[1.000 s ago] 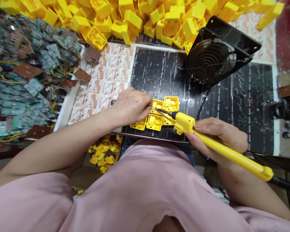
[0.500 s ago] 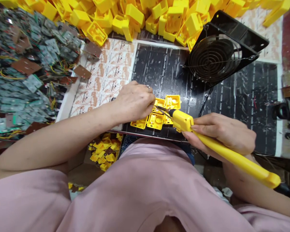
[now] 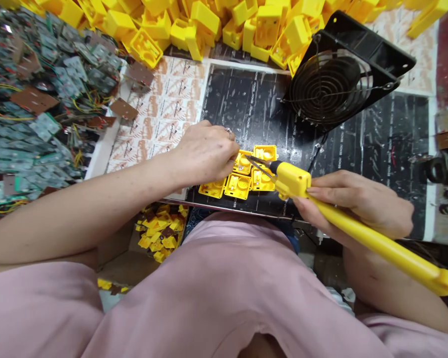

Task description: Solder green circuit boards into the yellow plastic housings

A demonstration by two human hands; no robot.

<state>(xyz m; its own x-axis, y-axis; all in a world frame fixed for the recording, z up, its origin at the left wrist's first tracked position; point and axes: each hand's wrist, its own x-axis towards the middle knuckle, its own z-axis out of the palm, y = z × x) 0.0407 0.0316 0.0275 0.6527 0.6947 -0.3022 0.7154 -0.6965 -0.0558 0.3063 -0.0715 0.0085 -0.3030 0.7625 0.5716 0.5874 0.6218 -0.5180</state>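
Note:
Several small yellow plastic housings [image 3: 239,185] lie open side up in a cluster on a black mat [image 3: 246,109] near the table's front edge. My left hand [image 3: 205,151] rests curled over the cluster's left side, fingertips pinched at one housing. My right hand [image 3: 354,201] grips a yellow soldering iron [image 3: 358,231] by its handle. The iron's dark metal tip [image 3: 259,163] points left over the housings, close to my left fingertips. What my left fingers pinch is too small to make out.
A big heap of yellow housings [image 3: 216,25] fills the back of the table. A black wire-grilled fan [image 3: 332,84] stands tilted at the back right. Circuit boards with wires [image 3: 33,99] are piled at the left. More yellow parts [image 3: 159,238] lie below the table edge.
The soldering iron and my right hand have shifted a little to the right and its tip has risen slightly. My left hand has stayed on the housings.

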